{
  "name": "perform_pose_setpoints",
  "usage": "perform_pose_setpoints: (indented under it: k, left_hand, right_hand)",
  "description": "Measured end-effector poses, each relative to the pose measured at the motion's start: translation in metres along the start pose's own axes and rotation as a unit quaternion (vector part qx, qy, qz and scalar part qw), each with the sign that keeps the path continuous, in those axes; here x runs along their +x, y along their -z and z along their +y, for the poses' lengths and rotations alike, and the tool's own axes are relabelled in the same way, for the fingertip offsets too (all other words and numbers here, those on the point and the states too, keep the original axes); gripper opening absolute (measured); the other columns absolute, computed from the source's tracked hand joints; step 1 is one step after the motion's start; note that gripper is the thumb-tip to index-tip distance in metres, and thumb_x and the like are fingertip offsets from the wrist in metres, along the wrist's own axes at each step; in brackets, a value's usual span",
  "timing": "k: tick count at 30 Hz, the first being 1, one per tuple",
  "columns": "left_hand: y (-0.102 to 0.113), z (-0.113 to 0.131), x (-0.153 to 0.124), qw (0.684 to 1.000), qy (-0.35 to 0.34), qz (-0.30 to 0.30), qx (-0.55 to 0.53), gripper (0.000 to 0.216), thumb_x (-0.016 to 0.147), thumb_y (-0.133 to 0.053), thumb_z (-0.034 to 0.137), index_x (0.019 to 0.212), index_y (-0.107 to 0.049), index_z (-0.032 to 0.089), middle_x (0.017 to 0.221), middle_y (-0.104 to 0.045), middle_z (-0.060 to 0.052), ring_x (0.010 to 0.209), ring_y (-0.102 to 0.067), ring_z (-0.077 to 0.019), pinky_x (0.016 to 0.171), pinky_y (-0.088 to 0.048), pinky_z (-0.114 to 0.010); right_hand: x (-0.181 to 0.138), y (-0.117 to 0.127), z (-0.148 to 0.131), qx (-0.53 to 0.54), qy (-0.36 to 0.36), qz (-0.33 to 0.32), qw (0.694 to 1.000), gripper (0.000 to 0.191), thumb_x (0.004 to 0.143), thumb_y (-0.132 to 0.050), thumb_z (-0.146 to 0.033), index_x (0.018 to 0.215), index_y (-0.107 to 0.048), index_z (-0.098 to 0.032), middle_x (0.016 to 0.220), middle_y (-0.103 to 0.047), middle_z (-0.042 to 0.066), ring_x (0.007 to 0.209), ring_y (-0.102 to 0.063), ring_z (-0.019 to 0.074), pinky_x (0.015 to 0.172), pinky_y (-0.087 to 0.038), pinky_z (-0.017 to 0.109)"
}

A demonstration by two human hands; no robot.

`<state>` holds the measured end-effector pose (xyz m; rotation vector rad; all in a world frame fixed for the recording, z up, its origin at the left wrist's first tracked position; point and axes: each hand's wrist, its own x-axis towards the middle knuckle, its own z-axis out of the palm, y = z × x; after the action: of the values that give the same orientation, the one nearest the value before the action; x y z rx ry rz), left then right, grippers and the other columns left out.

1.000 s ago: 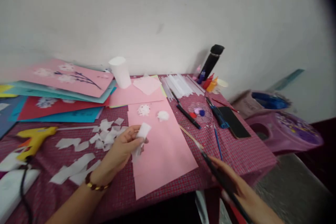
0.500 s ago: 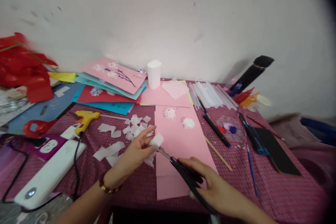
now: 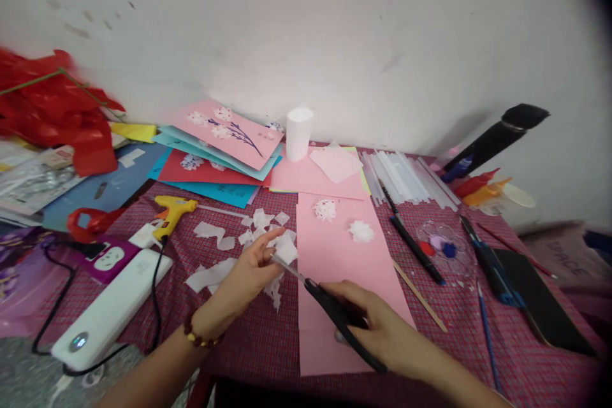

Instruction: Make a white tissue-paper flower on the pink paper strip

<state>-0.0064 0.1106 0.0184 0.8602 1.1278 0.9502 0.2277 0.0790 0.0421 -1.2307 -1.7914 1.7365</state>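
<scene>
My left hand (image 3: pixel 248 274) pinches a small folded piece of white tissue paper (image 3: pixel 287 252) above the red checked tablecloth (image 3: pixel 258 344). My right hand (image 3: pixel 382 335) grips black-handled scissors (image 3: pixel 335 312), and their blade tips touch the tissue piece. Both hands hover at the near left edge of a long pink paper sheet (image 3: pixel 344 268). Two white cut-out paper flowers (image 3: pixel 325 209) (image 3: pixel 361 231) lie on that sheet's far end. White tissue scraps (image 3: pixel 215 268) are scattered to the left of my left hand.
A yellow glue gun (image 3: pixel 174 210), a white power strip (image 3: pixel 112 309) and red scissors (image 3: pixel 88 222) lie at left. Stacked coloured cards (image 3: pixel 215 153) and a white tissue roll (image 3: pixel 299 134) stand at the back. Pens, brushes, a paint palette (image 3: pixel 440 245), a black phone (image 3: pixel 540 299) and paint bottles lie right.
My right hand brought the scissors from the lower right up to the tissue piece in my left hand. The view swung left, revealing the power strip and red paper.
</scene>
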Motion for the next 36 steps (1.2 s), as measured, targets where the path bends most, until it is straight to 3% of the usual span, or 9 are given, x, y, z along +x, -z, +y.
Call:
perform_pose_setpoints:
  k: [3,6,9,12,15,21,29,32,36]
  left_hand:
    - [0.000,0.002,0.000,1.000,0.004,0.002,-0.003,0.070,0.066,-0.066,0.018,0.131,-0.039,0.016,0.062,-0.049,0.007,0.049,-0.042,-0.0066,0.047,-0.029,-0.019]
    - [0.001,0.004,-0.002,1.000,0.006,0.014,0.015,0.068,0.065,-0.062,0.017,0.130,-0.040,0.014,0.054,-0.036,0.011,0.047,-0.036,-0.0056,0.048,-0.029,-0.018]
    - [0.005,0.009,-0.008,0.998,0.030,0.027,0.047,0.063,0.066,-0.060,0.020,0.127,-0.043,0.016,0.055,-0.033,0.012,0.045,-0.031,-0.0052,0.046,-0.026,-0.018]
    - [0.017,0.016,-0.015,0.992,0.042,0.045,0.113,0.048,0.067,-0.060,0.027,0.114,-0.052,0.016,0.059,-0.041,0.009,0.047,-0.034,-0.0062,0.047,-0.027,-0.019]
    - [0.035,0.022,-0.021,0.980,0.009,0.056,0.193,0.030,0.068,-0.061,0.033,0.093,-0.060,0.016,0.069,-0.053,0.003,0.056,-0.044,-0.0092,0.052,-0.033,-0.020]
    - [0.052,0.011,-0.022,0.943,-0.019,0.019,0.332,0.019,0.078,-0.056,0.035,0.085,-0.061,0.019,0.068,-0.056,0.002,0.059,-0.048,-0.0125,0.055,-0.035,-0.022]
    - [0.029,-0.006,-0.002,0.865,-0.061,0.005,0.498,0.025,0.073,-0.060,0.034,0.094,-0.063,0.020,0.073,-0.062,0.000,0.062,-0.053,-0.0154,0.056,-0.033,-0.023]
    - [0.014,0.003,0.001,0.882,-0.035,-0.014,0.470,0.013,0.072,-0.056,0.030,0.071,-0.061,0.017,0.062,-0.057,0.001,0.055,-0.047,-0.0131,0.052,-0.031,-0.022]
    - [0.011,0.046,-0.005,0.921,-0.042,-0.026,0.387,0.020,0.069,-0.054,0.036,0.060,-0.056,0.018,0.052,-0.048,0.003,0.049,-0.040,-0.0110,0.049,-0.030,-0.022]
  right_hand:
    - [0.004,-0.002,0.000,-0.022,0.016,-0.004,1.000,0.049,0.079,-0.061,-0.020,0.127,-0.055,-0.025,0.105,-0.062,0.006,0.095,-0.056,0.0231,0.088,-0.043,0.040]
    - [0.008,-0.002,0.000,-0.028,0.018,-0.025,0.999,0.044,0.081,-0.058,-0.021,0.125,-0.056,-0.024,0.097,-0.063,0.005,0.092,-0.057,0.0215,0.085,-0.045,0.037]
    - [0.008,-0.001,0.000,-0.076,0.010,-0.031,0.997,0.053,0.076,-0.063,-0.022,0.128,-0.052,-0.024,0.100,-0.062,0.005,0.090,-0.057,0.0208,0.081,-0.047,0.035]
    - [-0.001,0.002,0.001,-0.156,0.010,-0.035,0.987,0.066,0.069,-0.068,-0.019,0.131,-0.048,-0.024,0.107,-0.059,0.007,0.093,-0.056,0.0210,0.083,-0.047,0.034]
    - [-0.014,0.004,0.004,-0.245,0.013,-0.029,0.969,0.060,0.070,-0.063,-0.017,0.129,-0.050,-0.025,0.109,-0.057,0.007,0.098,-0.055,0.0223,0.089,-0.044,0.036]
    - [-0.043,0.009,0.018,-0.319,-0.003,-0.017,0.948,0.060,0.071,-0.057,-0.013,0.129,-0.049,-0.029,0.114,-0.055,0.006,0.106,-0.053,0.0223,0.094,-0.042,0.036]
    - [-0.054,0.018,0.036,-0.347,-0.017,0.104,0.932,0.055,0.078,-0.051,-0.014,0.131,-0.044,-0.025,0.111,-0.053,0.008,0.099,-0.057,0.0213,0.089,-0.045,0.037]
    - [-0.053,0.016,0.040,-0.348,-0.017,0.115,0.930,0.052,0.078,-0.051,-0.015,0.130,-0.045,-0.023,0.109,-0.054,0.008,0.098,-0.058,0.0224,0.088,-0.046,0.039]
    - [-0.052,0.013,0.044,-0.343,0.001,0.121,0.932,0.054,0.077,-0.052,-0.014,0.130,-0.045,-0.024,0.110,-0.054,0.008,0.099,-0.058,0.0220,0.089,-0.046,0.038]
